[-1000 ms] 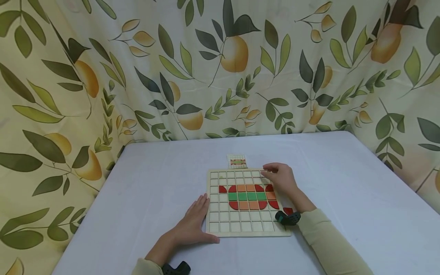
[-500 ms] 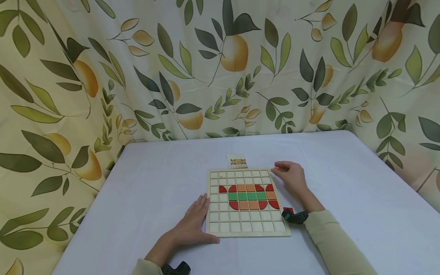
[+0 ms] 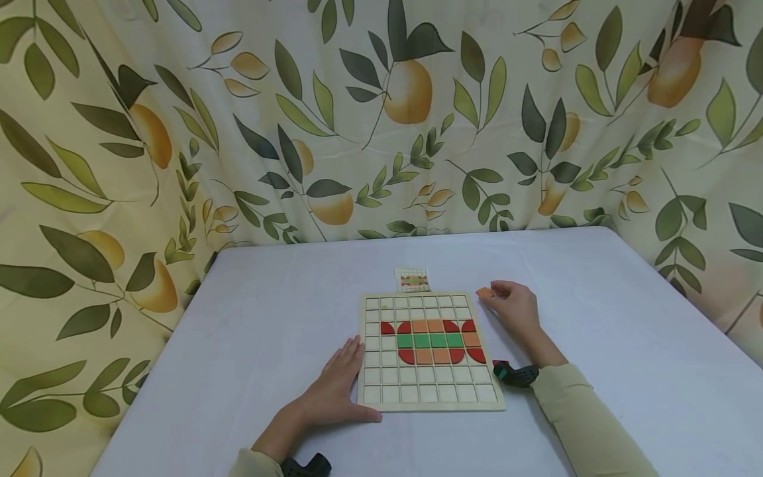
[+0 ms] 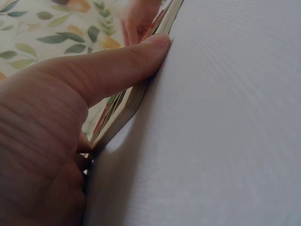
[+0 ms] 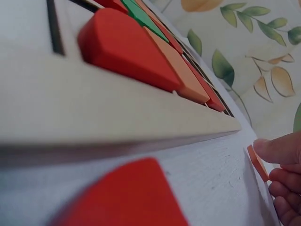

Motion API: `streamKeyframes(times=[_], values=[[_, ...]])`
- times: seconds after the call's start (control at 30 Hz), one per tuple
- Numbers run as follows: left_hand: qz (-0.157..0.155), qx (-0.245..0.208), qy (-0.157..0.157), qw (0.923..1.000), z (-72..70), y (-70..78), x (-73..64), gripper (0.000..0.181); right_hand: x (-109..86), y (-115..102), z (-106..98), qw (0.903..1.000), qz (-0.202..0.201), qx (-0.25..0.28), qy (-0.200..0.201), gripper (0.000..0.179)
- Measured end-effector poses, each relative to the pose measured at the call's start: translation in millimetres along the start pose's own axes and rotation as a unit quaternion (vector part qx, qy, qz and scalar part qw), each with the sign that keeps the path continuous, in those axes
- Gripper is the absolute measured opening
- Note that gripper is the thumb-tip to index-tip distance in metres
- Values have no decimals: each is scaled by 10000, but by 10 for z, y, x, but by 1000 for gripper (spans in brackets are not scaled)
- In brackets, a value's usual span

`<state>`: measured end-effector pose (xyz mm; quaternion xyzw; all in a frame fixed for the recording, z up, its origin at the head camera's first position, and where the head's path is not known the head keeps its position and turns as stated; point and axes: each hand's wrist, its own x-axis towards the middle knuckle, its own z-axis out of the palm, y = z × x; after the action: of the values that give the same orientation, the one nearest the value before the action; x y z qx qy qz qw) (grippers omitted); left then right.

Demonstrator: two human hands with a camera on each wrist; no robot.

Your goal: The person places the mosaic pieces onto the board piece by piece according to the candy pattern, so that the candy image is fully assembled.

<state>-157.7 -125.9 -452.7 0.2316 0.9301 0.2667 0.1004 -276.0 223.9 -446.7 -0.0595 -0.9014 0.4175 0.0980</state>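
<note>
A wooden grid board (image 3: pixel 381 394) lies on the white table, partly filled with red quarter-round, orange square and green square tiles (image 3: pixel 438 340). Along its left edge rests my left hand (image 3: pixel 334 387), fingers extended, the thumb (image 4: pixel 141 54) against the near edge. Beyond the board's far right corner, my right hand (image 3: pixel 514 308) pinches an orange square tile (image 5: pixel 257 162) between thumb and fingers, tipped up at the table surface. A loose red quarter-round tile (image 5: pixel 127 197) lies beside the board's right edge, partly hidden by the right wrist strap in the head view.
A small pattern card (image 3: pixel 412 280) with a printed grid lies just past the board's far edge. The white-covered table (image 3: pixel 286 298) extends to both sides. A curtain (image 3: pixel 369 165) printed with fruit and leaves hangs behind it.
My right hand has moved right, from over the board's far right corner to the table beyond it, and an orange tile now shows in its fingers. The left hand stays put.
</note>
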Motion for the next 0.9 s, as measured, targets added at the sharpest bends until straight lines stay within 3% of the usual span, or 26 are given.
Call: streamKeyframes(times=[0.2, 0.9], values=[[-2, -13, -2, 10000, 6, -12, -2, 121, 14, -5, 0, 9998, 106, -139, -70, 49], [49, 24, -22, 10000, -9, -7, -5, 122, 40, -12, -7, 9989, -198, -382, -208, 36]])
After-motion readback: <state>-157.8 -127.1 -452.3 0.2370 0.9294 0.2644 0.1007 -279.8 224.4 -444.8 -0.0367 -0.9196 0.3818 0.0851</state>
